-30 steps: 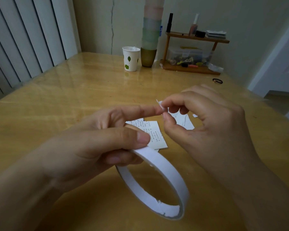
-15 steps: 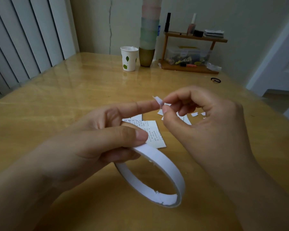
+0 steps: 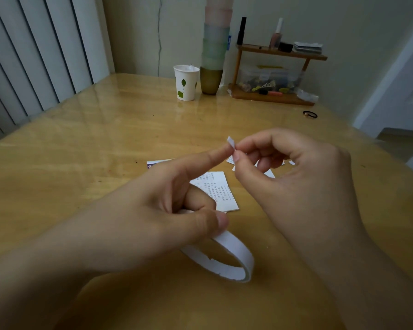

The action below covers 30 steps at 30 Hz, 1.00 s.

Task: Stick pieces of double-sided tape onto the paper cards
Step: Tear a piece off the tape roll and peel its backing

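Observation:
My left hand (image 3: pixel 157 222) grips a thin white roll of double-sided tape (image 3: pixel 227 263) between thumb and curled fingers, with the index finger stretched forward. A small white tape piece (image 3: pixel 231 142) stands at that fingertip. My right hand (image 3: pixel 296 186) pinches this piece between thumb and index finger. Below the hands, printed paper cards (image 3: pixel 218 189) lie flat on the wooden table (image 3: pixel 105 144). More small white scraps (image 3: pixel 270 173) lie under my right hand, partly hidden.
A white paper cup (image 3: pixel 186 82) with green leaves and a tall stack of coloured cups (image 3: pixel 214 51) stand at the table's far side. A small wooden shelf (image 3: pixel 275 75) with bottles and a box sits beside them. A black hair tie (image 3: pixel 310 114) lies far right.
My right hand has pulled the tape piece slightly up and away from the left index fingertip. The roll has sunk a little lower in my left hand.

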Tool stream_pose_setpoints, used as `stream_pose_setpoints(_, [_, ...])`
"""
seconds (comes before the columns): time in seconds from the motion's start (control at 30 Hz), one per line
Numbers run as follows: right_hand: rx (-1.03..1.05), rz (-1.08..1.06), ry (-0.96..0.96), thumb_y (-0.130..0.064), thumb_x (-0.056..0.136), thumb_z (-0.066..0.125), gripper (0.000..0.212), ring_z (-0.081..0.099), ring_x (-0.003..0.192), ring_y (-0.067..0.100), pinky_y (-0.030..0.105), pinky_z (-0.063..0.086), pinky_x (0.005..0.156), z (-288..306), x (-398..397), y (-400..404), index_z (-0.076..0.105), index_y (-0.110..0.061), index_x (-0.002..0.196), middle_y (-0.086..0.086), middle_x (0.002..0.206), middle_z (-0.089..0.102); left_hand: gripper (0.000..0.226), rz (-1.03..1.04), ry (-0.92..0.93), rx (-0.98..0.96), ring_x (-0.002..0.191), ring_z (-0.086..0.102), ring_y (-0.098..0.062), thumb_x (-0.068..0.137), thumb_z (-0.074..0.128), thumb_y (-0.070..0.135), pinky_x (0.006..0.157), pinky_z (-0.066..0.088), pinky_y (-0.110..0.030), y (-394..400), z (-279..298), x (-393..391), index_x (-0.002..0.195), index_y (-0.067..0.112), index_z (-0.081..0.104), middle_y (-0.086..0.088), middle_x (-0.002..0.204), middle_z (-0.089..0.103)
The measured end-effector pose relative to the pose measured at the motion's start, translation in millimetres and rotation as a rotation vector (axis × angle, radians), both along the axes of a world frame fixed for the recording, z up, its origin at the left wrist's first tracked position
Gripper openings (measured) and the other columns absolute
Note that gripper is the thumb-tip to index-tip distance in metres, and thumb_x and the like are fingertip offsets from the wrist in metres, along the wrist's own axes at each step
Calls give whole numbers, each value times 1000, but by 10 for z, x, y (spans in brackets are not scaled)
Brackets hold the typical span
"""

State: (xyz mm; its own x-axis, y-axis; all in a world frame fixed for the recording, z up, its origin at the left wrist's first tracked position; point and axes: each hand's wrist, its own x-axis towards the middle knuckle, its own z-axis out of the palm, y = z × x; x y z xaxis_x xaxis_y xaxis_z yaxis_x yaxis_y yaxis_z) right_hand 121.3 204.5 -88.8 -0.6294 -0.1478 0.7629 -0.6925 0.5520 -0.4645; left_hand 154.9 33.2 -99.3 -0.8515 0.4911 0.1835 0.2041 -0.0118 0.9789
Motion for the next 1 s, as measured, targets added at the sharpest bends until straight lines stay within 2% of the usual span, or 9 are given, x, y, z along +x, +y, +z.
stream_pose_setpoints(0.17, [-26,29,-88,-18,75,69,5,56,63,9,8,42,58,13,10,-6,72,-21,76,-10,61,61,69,0,4,-14,42,28,-6,70,66,27,42,28,-15,-5,-5,-3,131,49,42,10,48,41])
stream_pose_setpoints(0.3, [-106,111,-204,-15,75,69,8,54,61,8,10,42,55,28,17,-4,70,-23,73,-6,61,61,73,-16,1,-19,42,34,-1,72,65,25,43,31,-12,-6,0,-6,137,42,37,13,48,48])
stream_pose_setpoints(0.47, [-173,181,-333,-9,77,73,15,52,57,7,10,42,54,62,20,2,70,-22,70,-4,64,63,73,-14,-4,0,43,29,-6,69,67,26,42,29,-15,-6,-2,-3,134,45,39,10,48,43])
stream_pose_setpoints(0.83, [-227,218,-409,-8,75,72,18,51,56,3,11,42,52,88,34,-9,68,-23,66,1,65,64,76,-12,51,15,42,31,-4,70,65,27,42,30,-13,10,-25,-9,139,39,35,15,48,46])
stream_pose_setpoints(0.87, [-230,219,-411,-7,75,72,19,51,55,3,11,42,51,87,32,-8,68,-23,65,1,64,64,75,-8,57,10,41,33,-3,69,65,28,42,31,-12,25,-23,-6,140,30,39,15,47,46])
stream_pose_setpoints(0.9, [-233,221,-414,-7,75,72,20,50,55,3,11,42,51,89,31,-7,68,-23,65,1,64,64,75,13,62,3,40,35,0,67,65,30,42,32,-10,40,-16,-9,136,10,45,16,46,46])
stream_pose_setpoints(0.93, [-236,223,-417,-7,75,71,20,51,55,3,11,42,51,90,27,-8,67,-23,65,0,63,64,77,51,70,-14,39,39,4,63,65,33,42,33,-7,54,-16,-4,123,-12,48,18,45,46])
stream_pose_setpoints(0.97, [-238,225,-421,-7,75,71,19,51,55,3,11,43,51,93,26,-8,67,-23,65,0,63,64,80,89,91,-39,38,41,6,60,65,36,42,33,-5,64,-18,8,110,-24,47,19,44,46])
stream_pose_setpoints(1.0, [-239,226,-423,-7,75,71,19,51,55,3,12,43,51,92,21,-10,67,-22,65,0,63,64,82,108,107,-55,38,42,7,58,65,36,42,33,-4,77,-14,23,103,-29,45,20,43,46])
